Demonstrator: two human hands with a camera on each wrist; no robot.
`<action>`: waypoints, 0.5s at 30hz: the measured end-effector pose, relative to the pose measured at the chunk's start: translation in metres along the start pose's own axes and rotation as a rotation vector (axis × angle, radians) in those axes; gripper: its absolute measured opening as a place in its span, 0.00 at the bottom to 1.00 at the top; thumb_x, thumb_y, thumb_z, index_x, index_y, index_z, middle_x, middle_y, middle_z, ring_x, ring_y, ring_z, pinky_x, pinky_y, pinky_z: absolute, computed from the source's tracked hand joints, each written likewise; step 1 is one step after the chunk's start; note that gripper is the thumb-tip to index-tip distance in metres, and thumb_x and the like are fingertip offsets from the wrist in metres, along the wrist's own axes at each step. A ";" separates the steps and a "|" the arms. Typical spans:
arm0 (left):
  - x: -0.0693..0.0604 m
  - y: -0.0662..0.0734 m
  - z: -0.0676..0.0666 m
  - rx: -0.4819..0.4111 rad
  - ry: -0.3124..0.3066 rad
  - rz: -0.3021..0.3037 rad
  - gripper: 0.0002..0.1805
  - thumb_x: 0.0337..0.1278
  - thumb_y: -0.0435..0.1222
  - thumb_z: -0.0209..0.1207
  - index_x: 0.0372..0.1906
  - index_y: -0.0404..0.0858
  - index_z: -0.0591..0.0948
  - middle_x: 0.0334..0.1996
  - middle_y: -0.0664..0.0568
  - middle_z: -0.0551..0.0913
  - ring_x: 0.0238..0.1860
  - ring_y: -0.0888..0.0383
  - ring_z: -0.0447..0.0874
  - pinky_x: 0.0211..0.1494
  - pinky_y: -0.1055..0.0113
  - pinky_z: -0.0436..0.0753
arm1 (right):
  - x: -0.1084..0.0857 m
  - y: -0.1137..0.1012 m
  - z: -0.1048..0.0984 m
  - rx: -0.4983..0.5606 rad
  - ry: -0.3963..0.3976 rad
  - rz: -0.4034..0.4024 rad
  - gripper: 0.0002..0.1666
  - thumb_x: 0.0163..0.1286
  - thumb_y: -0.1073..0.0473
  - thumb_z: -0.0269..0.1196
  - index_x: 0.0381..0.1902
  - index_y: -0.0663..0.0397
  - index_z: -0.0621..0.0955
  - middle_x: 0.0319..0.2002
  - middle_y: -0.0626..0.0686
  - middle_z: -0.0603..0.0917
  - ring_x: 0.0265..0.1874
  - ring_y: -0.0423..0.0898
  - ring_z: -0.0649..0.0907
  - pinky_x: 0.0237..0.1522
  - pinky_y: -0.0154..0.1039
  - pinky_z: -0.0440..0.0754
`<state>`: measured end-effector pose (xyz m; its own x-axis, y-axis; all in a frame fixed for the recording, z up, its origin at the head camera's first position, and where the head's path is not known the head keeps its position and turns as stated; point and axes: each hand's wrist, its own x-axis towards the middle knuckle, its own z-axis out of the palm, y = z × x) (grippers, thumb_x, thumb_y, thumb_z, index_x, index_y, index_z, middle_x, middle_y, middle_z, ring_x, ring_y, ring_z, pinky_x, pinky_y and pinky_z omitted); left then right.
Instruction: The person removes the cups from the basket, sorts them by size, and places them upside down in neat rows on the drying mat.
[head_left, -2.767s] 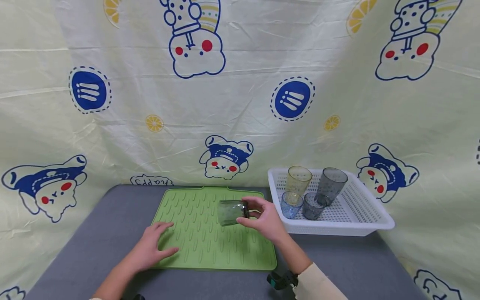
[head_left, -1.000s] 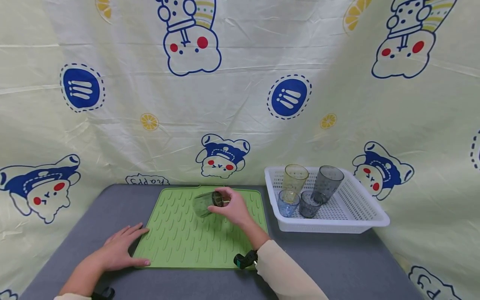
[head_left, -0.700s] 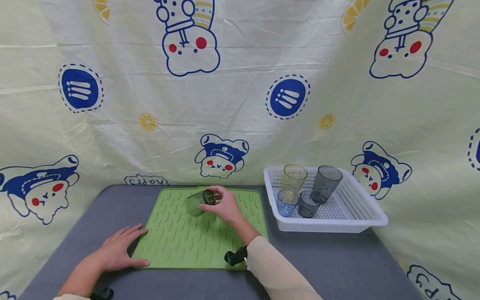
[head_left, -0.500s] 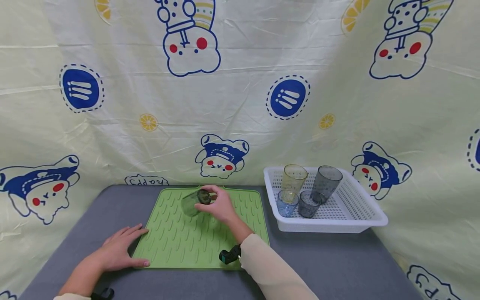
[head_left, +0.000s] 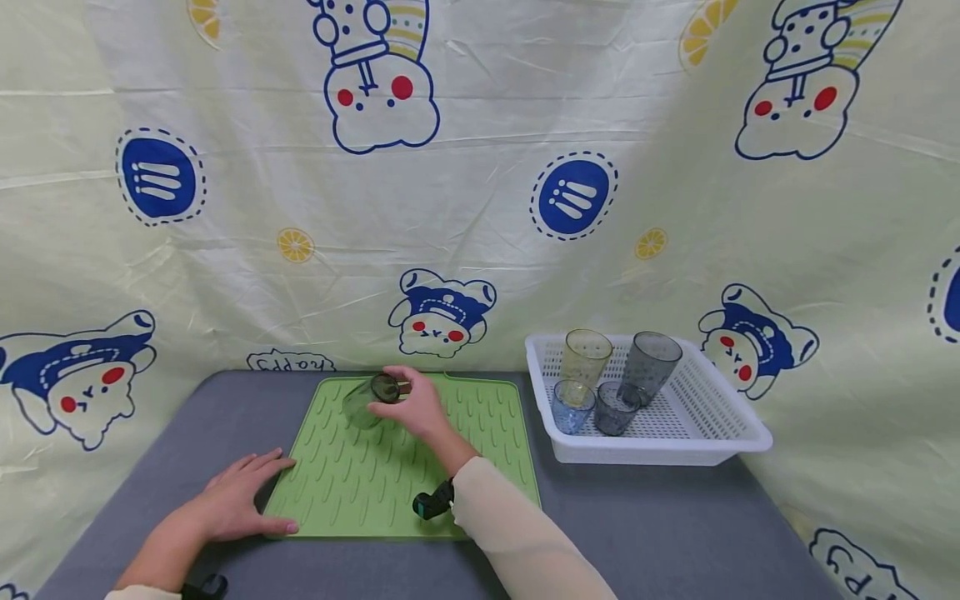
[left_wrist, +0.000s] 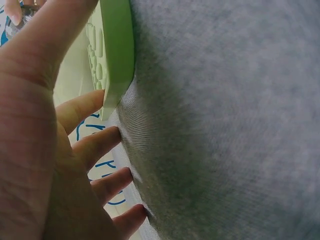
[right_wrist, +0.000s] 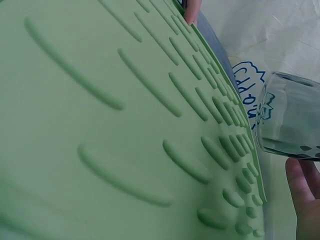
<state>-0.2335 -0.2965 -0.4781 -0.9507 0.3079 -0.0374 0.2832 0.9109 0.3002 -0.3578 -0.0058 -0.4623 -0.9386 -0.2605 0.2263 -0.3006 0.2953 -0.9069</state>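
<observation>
My right hand (head_left: pixel 415 408) grips a greenish-grey glass (head_left: pixel 363 404) near its thick, dark base. The glass is tilted, base up and mouth down to the left, over the far left part of a green ridged drying mat (head_left: pixel 420 500). In the right wrist view the glass (right_wrist: pixel 292 117) appears apart from the mat, with fingers against its side. My left hand (head_left: pixel 232 498) lies at the mat's left edge with fingers spread. In the left wrist view a fingertip of the left hand (left_wrist: pixel 75 165) touches the mat's edge (left_wrist: pixel 117 50); other fingertips rest on the grey cloth.
A white perforated basket (head_left: pixel 660 452) stands right of the mat. It holds a yellowish glass (head_left: pixel 585 357), a blue glass (head_left: pixel 573 408) and two grey glasses (head_left: pixel 651 364). Grey cloth (head_left: pixel 637 525) covers the table, and a patterned curtain (head_left: pixel 480 208) hangs behind it.
My right hand has carried the glass leftward across the mat, tipping it from about level to mouth-down. My left hand moved left to the mat's edge, then stayed there.
</observation>
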 end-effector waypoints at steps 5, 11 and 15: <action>0.000 0.001 -0.001 -0.003 -0.006 0.001 0.53 0.42 0.64 0.73 0.71 0.39 0.73 0.73 0.32 0.68 0.70 0.20 0.62 0.59 0.21 0.67 | 0.005 0.001 0.010 0.033 0.008 0.033 0.35 0.57 0.54 0.79 0.62 0.51 0.80 0.56 0.51 0.84 0.53 0.46 0.84 0.49 0.39 0.85; -0.001 0.002 -0.001 0.002 0.004 0.002 0.53 0.41 0.65 0.73 0.71 0.39 0.74 0.73 0.31 0.69 0.70 0.20 0.62 0.60 0.22 0.68 | 0.008 0.002 0.020 0.054 0.007 0.051 0.36 0.56 0.52 0.80 0.62 0.51 0.81 0.54 0.51 0.86 0.53 0.44 0.84 0.50 0.37 0.85; -0.002 0.002 0.000 -0.007 0.004 -0.003 0.54 0.40 0.66 0.73 0.71 0.38 0.74 0.73 0.31 0.68 0.70 0.20 0.62 0.60 0.21 0.67 | 0.010 0.001 0.025 0.082 -0.002 0.043 0.36 0.56 0.54 0.80 0.62 0.49 0.82 0.54 0.51 0.87 0.52 0.44 0.85 0.51 0.38 0.86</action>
<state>-0.2314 -0.2956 -0.4774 -0.9522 0.3036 -0.0344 0.2791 0.9100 0.3066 -0.3637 -0.0313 -0.4699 -0.9501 -0.2506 0.1858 -0.2450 0.2305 -0.9417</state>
